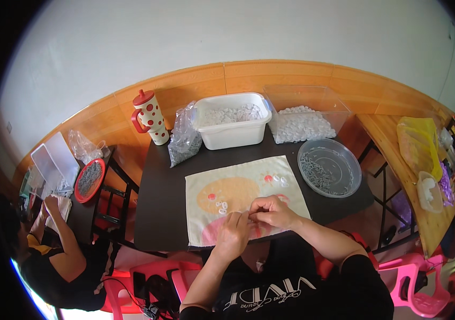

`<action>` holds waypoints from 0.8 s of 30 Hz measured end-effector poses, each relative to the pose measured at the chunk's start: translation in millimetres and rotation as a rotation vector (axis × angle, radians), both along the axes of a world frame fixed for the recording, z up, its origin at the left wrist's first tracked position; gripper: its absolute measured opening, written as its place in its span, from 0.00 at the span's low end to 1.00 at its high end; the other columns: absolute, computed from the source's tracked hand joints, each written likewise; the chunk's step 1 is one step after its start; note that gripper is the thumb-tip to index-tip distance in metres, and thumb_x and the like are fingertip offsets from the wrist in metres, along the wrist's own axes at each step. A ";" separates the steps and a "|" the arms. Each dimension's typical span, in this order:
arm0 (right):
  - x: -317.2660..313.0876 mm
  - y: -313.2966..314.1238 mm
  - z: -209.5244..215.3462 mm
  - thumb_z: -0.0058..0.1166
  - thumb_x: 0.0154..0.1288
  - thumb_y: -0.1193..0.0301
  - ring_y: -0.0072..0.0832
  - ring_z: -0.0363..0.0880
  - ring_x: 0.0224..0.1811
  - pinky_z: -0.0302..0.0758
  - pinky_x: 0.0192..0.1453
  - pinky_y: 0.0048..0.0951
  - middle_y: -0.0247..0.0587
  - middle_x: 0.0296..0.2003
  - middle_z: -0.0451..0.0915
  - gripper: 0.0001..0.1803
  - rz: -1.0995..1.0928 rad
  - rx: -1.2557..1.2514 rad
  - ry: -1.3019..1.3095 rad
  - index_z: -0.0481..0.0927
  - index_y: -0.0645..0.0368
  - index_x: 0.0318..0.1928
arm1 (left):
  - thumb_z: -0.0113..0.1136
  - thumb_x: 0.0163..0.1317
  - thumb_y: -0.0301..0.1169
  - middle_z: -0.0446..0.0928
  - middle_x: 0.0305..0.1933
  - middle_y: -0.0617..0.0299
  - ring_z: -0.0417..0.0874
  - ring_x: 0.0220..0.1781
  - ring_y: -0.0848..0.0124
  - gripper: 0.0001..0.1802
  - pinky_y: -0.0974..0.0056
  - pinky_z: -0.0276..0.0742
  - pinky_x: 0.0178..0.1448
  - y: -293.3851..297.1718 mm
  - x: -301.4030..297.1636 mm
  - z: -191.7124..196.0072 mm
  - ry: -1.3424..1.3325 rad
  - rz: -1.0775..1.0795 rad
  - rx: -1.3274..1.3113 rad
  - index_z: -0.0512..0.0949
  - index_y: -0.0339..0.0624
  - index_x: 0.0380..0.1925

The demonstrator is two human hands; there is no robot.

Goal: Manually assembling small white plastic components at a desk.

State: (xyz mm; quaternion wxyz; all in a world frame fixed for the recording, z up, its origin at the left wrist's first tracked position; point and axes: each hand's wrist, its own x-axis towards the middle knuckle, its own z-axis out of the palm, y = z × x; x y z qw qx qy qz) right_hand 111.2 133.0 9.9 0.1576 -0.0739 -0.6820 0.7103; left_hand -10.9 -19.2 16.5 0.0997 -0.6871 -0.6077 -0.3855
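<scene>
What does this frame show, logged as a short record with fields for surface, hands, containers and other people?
surface: dark table with a printed cloth spread on it
left hand: left hand over the cloth's near edge, fingers pinched together; held item too small to tell
right hand: right hand meeting the left, fingertips together
on cloth: a few small white pieces
containers: white tub, clear bin, clear round bowl, plastic bag
cup: spotted tumbler
other people: one person at each side table

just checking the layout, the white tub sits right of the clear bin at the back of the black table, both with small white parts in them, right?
Not quite: the head view shows the white tub left of the clear bin, not right. Both do hold small white parts at the back of the black table.
</scene>
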 end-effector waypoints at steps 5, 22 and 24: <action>-2.5 4.3 -9.1 0.55 0.63 0.84 0.14 0.76 0.34 0.72 0.39 0.21 0.31 0.29 0.81 0.03 0.002 0.152 0.042 0.79 0.66 0.33 | 0.63 0.53 0.21 0.75 0.37 0.47 0.78 0.37 0.51 0.16 0.53 0.78 0.40 2.6 -4.4 -9.2 0.005 -0.004 -0.023 0.76 0.27 0.42; 0.0 0.8 -0.2 0.54 0.62 0.86 0.14 0.76 0.34 0.72 0.37 0.21 0.32 0.28 0.81 0.04 0.068 0.174 0.078 0.79 0.67 0.33 | 0.62 0.54 0.24 0.72 0.31 0.52 0.77 0.31 0.58 0.12 0.58 0.76 0.30 0.1 -4.9 -8.6 0.096 -0.018 -0.088 0.76 0.29 0.37; -3.2 7.2 -1.2 0.54 0.63 0.86 0.13 0.76 0.34 0.72 0.37 0.20 0.31 0.28 0.80 0.04 0.054 0.199 0.039 0.80 0.66 0.33 | 0.64 0.51 0.21 0.74 0.31 0.51 0.77 0.29 0.54 0.10 0.56 0.75 0.30 4.5 -6.8 -5.9 -0.017 -0.014 -0.066 0.77 0.29 0.35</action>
